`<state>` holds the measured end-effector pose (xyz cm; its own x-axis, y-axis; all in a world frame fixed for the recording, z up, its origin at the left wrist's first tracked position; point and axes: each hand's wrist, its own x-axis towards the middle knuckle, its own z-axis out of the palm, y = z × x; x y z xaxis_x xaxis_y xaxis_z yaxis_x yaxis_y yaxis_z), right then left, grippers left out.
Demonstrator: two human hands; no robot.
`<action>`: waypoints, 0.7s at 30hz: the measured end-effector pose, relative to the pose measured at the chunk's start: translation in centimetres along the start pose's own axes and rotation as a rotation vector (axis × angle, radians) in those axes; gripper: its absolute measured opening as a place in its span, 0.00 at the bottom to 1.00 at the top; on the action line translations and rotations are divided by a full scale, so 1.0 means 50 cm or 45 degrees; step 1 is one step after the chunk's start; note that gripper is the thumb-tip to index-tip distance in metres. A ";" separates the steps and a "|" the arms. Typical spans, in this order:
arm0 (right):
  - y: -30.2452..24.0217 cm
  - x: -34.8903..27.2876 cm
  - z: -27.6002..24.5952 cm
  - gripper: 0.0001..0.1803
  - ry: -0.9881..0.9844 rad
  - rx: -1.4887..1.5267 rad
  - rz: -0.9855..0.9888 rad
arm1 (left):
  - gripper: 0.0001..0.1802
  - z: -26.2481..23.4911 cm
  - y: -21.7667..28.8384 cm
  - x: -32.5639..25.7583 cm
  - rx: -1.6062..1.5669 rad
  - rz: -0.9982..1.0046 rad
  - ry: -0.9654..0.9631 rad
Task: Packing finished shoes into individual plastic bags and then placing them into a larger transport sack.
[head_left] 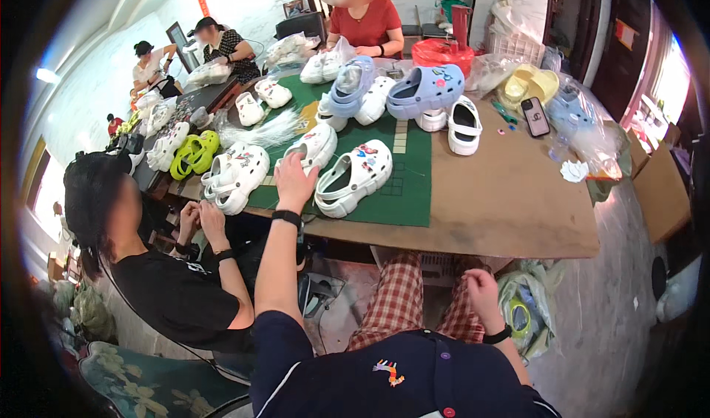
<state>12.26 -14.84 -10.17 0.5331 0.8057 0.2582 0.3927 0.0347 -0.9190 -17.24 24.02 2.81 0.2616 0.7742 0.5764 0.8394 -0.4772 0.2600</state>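
My left hand (297,180) reaches over the table's near edge, its fingers bent on a white clog (319,143) with small charms on top. Just right of that hand stands another white clog (359,175) with colourful charms on its toe. Above my right thigh, apart from the table, I hold my right hand (482,294) with the fingers curled in; whether something small is inside is hidden. To the left of my left hand sit white clogs (242,174) with charms, close to a co-worker's hands (201,222).
A green mat (414,196) covers part of the brown table (510,222). Blue clogs (425,92) and white clogs stand farther back. A phone (535,117), yellow clogs (529,85) and plastic bags lie at the right. Co-workers sit left and opposite. An open sack (521,299) stands beside my right leg.
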 end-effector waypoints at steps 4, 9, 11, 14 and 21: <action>-0.038 -0.008 0.022 0.08 -0.241 -0.019 0.060 | 0.45 -0.012 -0.018 0.042 0.271 -0.093 -0.619; -0.004 -0.023 0.001 0.08 -0.157 -0.008 0.169 | 0.40 0.022 0.049 0.034 0.416 -0.061 -0.656; 0.010 -0.026 -0.008 0.08 -0.081 0.027 0.259 | 0.33 0.030 0.053 0.036 0.402 -0.051 -0.604; -0.001 -0.032 -0.020 0.07 -0.056 -0.003 0.252 | 0.24 0.034 0.058 0.036 0.373 0.080 -0.605; -0.007 -0.045 -0.049 0.09 -0.027 0.045 0.233 | 0.27 0.009 0.129 0.024 0.100 0.161 -0.574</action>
